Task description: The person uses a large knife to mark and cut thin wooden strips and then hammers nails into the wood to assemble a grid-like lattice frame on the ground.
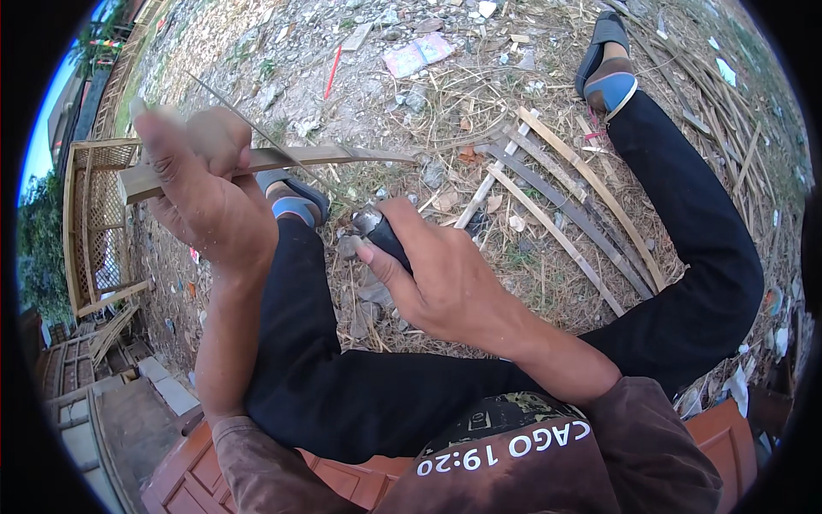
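Observation:
My left hand (pixel 218 201) is raised at the left, its fingers wrapped round a pale bamboo strip (pixel 342 154). The strip's blunt cut end sticks out on the near side of the palm, and its thinner end reaches right toward the middle. Lower and further right, my right hand (pixel 462 283) grips the dark handle of a knife (pixel 383 236). Its long thin blade, seen nearly edge-on, slants up and left across the strip beside the left fingers. Whether the edge touches the strip I cannot tell. The left fingertips are somewhat blurred.
Several split bamboo strips (pixel 591 184) lie on the littered ground between my spread legs. A framed woven panel (pixel 72 231) stands at the left. Further off lie a pink packet (pixel 419 54) and a red stick (pixel 333 72). A reddish-brown panelled board (pixel 193 480) is beneath me.

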Demonstrator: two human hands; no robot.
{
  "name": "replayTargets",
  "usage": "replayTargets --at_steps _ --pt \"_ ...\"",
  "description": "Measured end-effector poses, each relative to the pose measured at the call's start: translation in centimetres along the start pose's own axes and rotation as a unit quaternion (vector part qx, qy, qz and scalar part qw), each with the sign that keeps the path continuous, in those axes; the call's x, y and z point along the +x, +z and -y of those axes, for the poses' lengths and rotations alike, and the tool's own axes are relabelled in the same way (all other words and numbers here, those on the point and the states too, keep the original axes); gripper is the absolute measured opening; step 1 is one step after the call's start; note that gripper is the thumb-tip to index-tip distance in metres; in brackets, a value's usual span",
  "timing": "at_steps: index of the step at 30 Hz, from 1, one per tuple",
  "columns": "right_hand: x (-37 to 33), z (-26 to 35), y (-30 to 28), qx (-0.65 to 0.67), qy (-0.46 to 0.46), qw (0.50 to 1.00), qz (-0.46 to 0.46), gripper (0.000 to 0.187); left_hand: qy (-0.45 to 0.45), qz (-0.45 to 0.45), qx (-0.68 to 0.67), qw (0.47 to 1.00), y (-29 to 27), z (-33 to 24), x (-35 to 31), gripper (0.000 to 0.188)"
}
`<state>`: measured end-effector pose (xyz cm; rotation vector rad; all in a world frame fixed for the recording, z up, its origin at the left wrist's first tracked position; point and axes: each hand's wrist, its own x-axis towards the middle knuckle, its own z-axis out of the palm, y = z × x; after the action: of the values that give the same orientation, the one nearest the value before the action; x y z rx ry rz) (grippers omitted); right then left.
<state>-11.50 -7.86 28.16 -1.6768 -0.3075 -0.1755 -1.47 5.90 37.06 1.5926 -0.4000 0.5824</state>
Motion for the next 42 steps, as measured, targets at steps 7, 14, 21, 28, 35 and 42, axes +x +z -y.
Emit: replayTargets --at_steps 7,14,21,28,35,42 --pt "-0.7 -4.9 -1.5 -0.055 0.160 0.984 0.048 0.028 0.043 -0.001 0.042 0.998 0.0 0.5 -0.7 0.047" --pt "1.5 -2.7 -2.0 -0.059 0.121 0.989 0.062 0.028 0.037 -0.073 0.055 0.995 1.0 0.5 0.2 0.047" --pt "0.9 -7.7 -2.1 -0.186 0.168 0.965 0.073 0.026 0.070 0.046 0.043 0.996 0.3 0.4 -0.3 0.047" --pt "0.4 -5.6 -1.3 -0.079 0.154 0.983 0.063 0.028 0.123 0.088 -0.008 0.988 0.0 1.1 -0.4 0.043" --pt "1.2 -1.6 -2.2 -0.024 0.118 0.990 0.072 0.029 0.123 0.133 0.042 0.983 -1.0 0.7 -0.4 0.045" --pt "1.4 0.1 -2.8 0.015 0.074 0.996 0.045 0.026 0.100 0.166 0.018 0.981 -1.2 0.5 -0.4 0.044"
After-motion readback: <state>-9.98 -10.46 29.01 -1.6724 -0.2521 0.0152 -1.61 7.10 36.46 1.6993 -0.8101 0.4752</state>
